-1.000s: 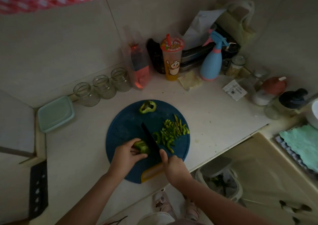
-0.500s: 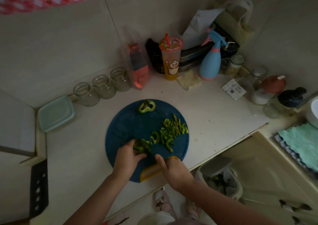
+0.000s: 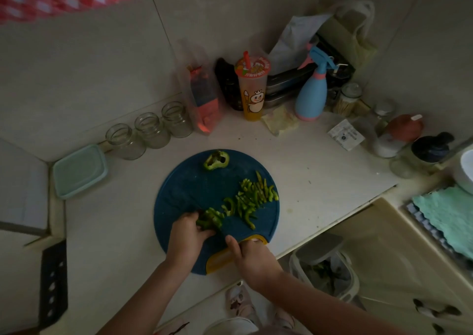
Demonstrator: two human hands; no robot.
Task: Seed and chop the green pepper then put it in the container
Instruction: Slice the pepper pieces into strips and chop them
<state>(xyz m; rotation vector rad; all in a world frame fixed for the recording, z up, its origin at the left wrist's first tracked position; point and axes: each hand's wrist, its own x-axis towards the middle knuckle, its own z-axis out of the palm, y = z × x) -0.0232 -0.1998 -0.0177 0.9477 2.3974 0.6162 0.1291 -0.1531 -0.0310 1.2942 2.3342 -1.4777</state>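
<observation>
1. the left hand (image 3: 186, 237) pinches the uncut pepper piece (image 3: 210, 219) at the board's (image 3: 184, 188) 7 o'clock; the piece sits at the fingertips' 1 o'clock.
2. the right hand (image 3: 252, 255), curled at 5 o'clock, seemingly grips a knife handle; the blade is lost in the dark.
3. cut strips (image 3: 253, 196) lie at 3 o'clock.
4. the container (image 3: 79, 170) stands off the board at 9 o'clock.

Two bare forearms reach in from the near edge and converge. The left grip (image 3: 186, 237), knuckles up, curls its fingers over a pepper piece (image 3: 209, 220) and pins it down. The right grip (image 3: 252, 255), just to its right, closes round a barely seen knife (image 3: 222, 231), one finger stretched forward. The two grips do not touch.
</observation>
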